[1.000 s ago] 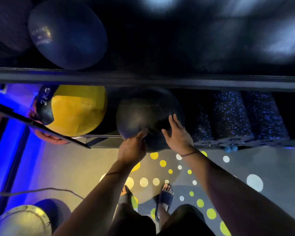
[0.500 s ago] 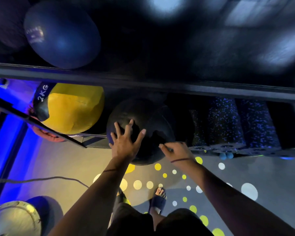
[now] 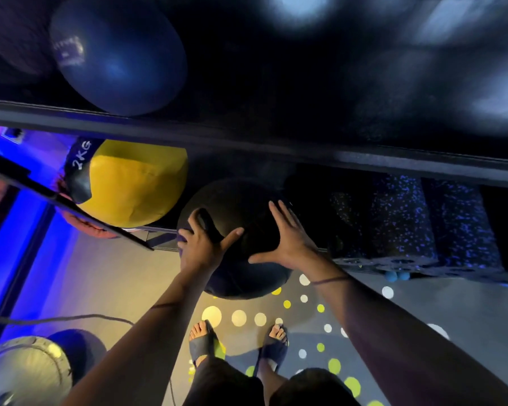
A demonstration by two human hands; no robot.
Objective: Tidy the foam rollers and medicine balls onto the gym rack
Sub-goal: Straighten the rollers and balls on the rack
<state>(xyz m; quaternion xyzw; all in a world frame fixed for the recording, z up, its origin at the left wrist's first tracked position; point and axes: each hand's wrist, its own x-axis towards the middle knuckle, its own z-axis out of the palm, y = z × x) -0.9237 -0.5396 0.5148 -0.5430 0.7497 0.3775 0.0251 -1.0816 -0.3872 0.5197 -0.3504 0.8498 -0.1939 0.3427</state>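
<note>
Hands | left hand (image 3: 201, 249) and right hand (image 3: 289, 241) splayed flat, gripping nothing | black medicine ball (image 3: 241, 200) pressed beneath both palms

Left hand (image 3: 201, 249), right hand (image 3: 289, 244), spread on black medicine ball (image 3: 241, 200)

In the rack (image 3: 276, 143), a medicine ball (image 3: 241, 209) sits between a second ball (image 3: 135, 183) on its left and foam rollers (image 3: 399, 224) on its right, a third ball (image 3: 118, 54) above them.
</note>
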